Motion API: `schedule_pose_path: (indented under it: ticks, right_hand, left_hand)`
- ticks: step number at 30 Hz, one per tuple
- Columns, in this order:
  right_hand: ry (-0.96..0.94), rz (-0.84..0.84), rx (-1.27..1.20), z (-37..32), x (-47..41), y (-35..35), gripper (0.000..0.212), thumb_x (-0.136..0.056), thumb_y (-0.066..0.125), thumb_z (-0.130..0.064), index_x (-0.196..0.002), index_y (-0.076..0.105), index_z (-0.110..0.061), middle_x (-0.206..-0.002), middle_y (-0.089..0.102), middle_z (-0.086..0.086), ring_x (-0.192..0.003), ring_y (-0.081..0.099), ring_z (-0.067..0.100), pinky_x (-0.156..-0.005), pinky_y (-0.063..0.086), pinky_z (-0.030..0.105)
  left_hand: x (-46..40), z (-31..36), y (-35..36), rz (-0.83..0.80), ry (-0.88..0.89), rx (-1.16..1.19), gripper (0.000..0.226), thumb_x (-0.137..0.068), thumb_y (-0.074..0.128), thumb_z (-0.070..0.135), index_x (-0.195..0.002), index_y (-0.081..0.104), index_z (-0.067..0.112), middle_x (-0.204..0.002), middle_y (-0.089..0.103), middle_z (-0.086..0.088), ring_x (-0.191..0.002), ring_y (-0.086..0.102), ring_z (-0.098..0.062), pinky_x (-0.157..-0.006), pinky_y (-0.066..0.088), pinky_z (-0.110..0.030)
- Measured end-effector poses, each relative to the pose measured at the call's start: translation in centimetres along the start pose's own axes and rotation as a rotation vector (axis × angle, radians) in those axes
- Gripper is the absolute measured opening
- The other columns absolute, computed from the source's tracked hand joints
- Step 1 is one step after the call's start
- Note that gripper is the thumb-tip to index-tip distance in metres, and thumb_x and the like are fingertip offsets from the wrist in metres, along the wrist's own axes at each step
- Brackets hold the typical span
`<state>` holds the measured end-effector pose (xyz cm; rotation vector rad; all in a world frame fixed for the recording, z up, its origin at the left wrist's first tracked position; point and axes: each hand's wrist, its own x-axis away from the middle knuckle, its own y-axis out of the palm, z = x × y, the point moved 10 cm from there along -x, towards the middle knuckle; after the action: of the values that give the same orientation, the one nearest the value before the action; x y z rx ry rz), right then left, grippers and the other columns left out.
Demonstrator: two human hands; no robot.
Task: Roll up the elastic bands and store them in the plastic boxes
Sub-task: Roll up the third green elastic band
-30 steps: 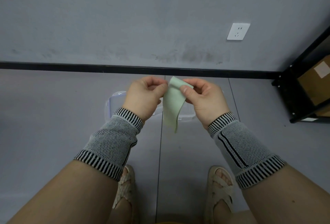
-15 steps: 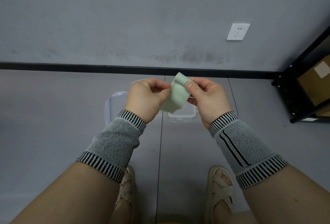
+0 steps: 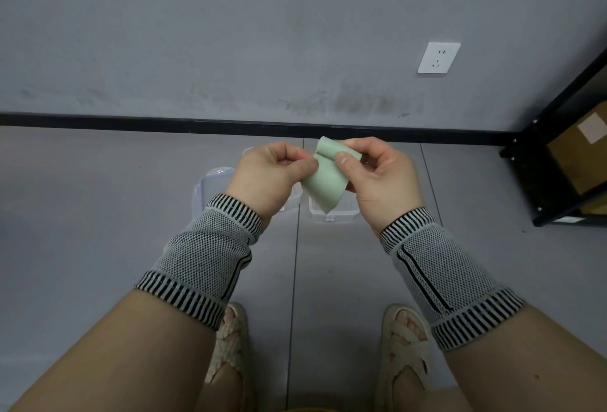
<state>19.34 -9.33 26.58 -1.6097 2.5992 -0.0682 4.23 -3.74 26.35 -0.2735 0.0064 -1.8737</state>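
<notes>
Head view: a person stands over a grey floor (image 3: 98, 247) and works a pale green band (image 3: 325, 178) between both hands, held up in mid-air near the middle of the scene. The left hand (image 3: 269, 178) pinches the band's left edge between thumb and curled fingers; the right hand (image 3: 381, 175) grips the far right part, thumb pressed on the top face and fingers curled behind. Both hands are closed tight on the band, neither holding anything else. The band's far end is bent over in a first fold or turn, while its near end hangs loose and unrolled, pointing down toward the floor.

Two clear plastic boxes (image 3: 331, 214) sit on the floor directly below the hands, partly hidden by them; whether they hold anything cannot be told.

The rolling step appears to be only just under way. The next move likely calls for turning the folded end over itself again, drawing the loose tail in, with steady tension so the springy strip does not unwind before it goes into a box.
</notes>
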Motion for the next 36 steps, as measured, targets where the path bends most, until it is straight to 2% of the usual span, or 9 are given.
schedule_pose_path:
  ticks: [5, 9, 13, 19, 24, 28, 31, 33, 36]
  right_hand:
    - [-0.016, -0.03, -0.003, -0.6, 0.3, 0.5, 0.03, -0.079, 0.07, 0.001, -0.08, 0.066, -0.029, -0.087, 0.071, -0.002, -0.084, 0.07, 0.023, -0.081, 0.057, 0.046]
    - [-0.031, -0.028, 0.023, -1.0, 0.3, 0.4, 0.032, -0.077, 0.071, 0.003, -0.077, 0.066, -0.028, -0.083, 0.07, -0.008, -0.078, 0.068, 0.016, -0.078, 0.058, 0.038]
    - [-0.063, -0.04, 0.072, -1.5, 0.4, 0.4, 0.03, -0.076, 0.072, 0.003, -0.076, 0.066, -0.026, -0.084, 0.071, -0.006, -0.078, 0.068, 0.02, -0.074, 0.058, 0.031]
    - [-0.098, -0.041, 0.152, -1.4, 0.4, 0.7, 0.034, -0.076, 0.071, 0.0, -0.076, 0.063, -0.032, -0.093, 0.07, -0.004, -0.082, 0.067, 0.014, -0.074, 0.055, 0.024]
    - [-0.065, -0.053, 0.1, -1.0, 0.3, 0.9, 0.034, -0.078, 0.069, 0.002, -0.081, 0.064, -0.032, -0.09, 0.069, -0.01, -0.082, 0.067, 0.008, -0.072, 0.053, 0.018]
    - [-0.018, -0.06, 0.02, -0.4, 0.3, 0.9, 0.029, -0.08, 0.069, -0.001, -0.085, 0.067, -0.03, -0.087, 0.069, -0.005, -0.081, 0.066, 0.01, -0.074, 0.055, 0.024]
    - [0.079, -0.05, -0.082, 0.7, 0.2, 0.9, 0.019, -0.082, 0.071, -0.01, -0.091, 0.066, -0.026, -0.092, 0.071, 0.003, -0.085, 0.07, 0.016, -0.081, 0.058, 0.036]
    - [0.134, -0.044, -0.114, 1.3, 0.3, 0.8, 0.015, -0.083, 0.071, -0.011, -0.092, 0.066, -0.021, -0.092, 0.072, 0.009, -0.084, 0.071, 0.02, -0.079, 0.059, 0.042]
    - [0.152, -0.052, -0.141, 1.3, 0.3, 0.7, 0.014, -0.082, 0.07, -0.008, -0.092, 0.066, -0.018, -0.09, 0.072, 0.011, -0.082, 0.072, 0.022, -0.076, 0.059, 0.042]
  left_hand:
    - [0.0, -0.3, -0.3, 0.012, -0.018, 0.061, 0.011, -0.083, 0.064, 0.002, -0.074, 0.062, 0.008, -0.066, 0.059, -0.004, -0.046, 0.052, 0.002, -0.044, 0.035, -0.007]
    - [0.0, -0.2, -0.1, 0.011, -0.028, 0.088, 0.011, -0.082, 0.063, 0.0, -0.074, 0.061, 0.007, -0.067, 0.059, -0.004, -0.046, 0.053, 0.001, -0.044, 0.037, -0.008]
    - [0.3, 0.0, 0.1, 0.004, -0.028, 0.115, 0.016, -0.082, 0.068, 0.012, -0.07, 0.058, 0.01, -0.07, 0.063, -0.005, -0.052, 0.057, -0.001, -0.044, 0.038, -0.008]
    - [0.1, -0.1, -0.1, 0.029, -0.019, 0.069, 0.014, -0.082, 0.069, 0.01, -0.071, 0.06, 0.008, -0.05, 0.059, 0.007, -0.043, 0.052, 0.0, -0.041, 0.035, -0.008]
    - [0.0, -0.6, -0.2, 0.048, -0.042, 0.115, 0.007, -0.081, 0.069, 0.009, -0.079, 0.062, 0.01, -0.054, 0.06, 0.007, -0.044, 0.052, -0.001, -0.044, 0.036, -0.012]
    - [-0.1, -0.9, -0.7, 0.064, -0.066, 0.146, 0.022, -0.08, 0.071, 0.011, -0.099, 0.062, 0.017, -0.075, 0.068, -0.004, -0.056, 0.06, -0.005, -0.052, 0.04, -0.017]
    - [-0.1, -0.5, -0.5, 0.046, -0.039, 0.179, 0.024, -0.082, 0.067, 0.005, -0.105, 0.065, 0.008, -0.077, 0.066, -0.006, -0.05, 0.057, 0.001, -0.051, 0.041, -0.011]
    - [-0.1, -0.3, -0.4, 0.041, -0.025, 0.199, 0.023, -0.083, 0.065, 0.001, -0.106, 0.065, 0.002, -0.079, 0.066, -0.007, -0.05, 0.057, 0.002, -0.05, 0.041, -0.008]
    - [0.0, -0.2, -0.3, 0.023, -0.033, 0.213, 0.017, -0.083, 0.064, -0.002, -0.097, 0.064, 0.007, -0.077, 0.067, -0.005, -0.05, 0.057, -0.001, -0.048, 0.041, -0.01]
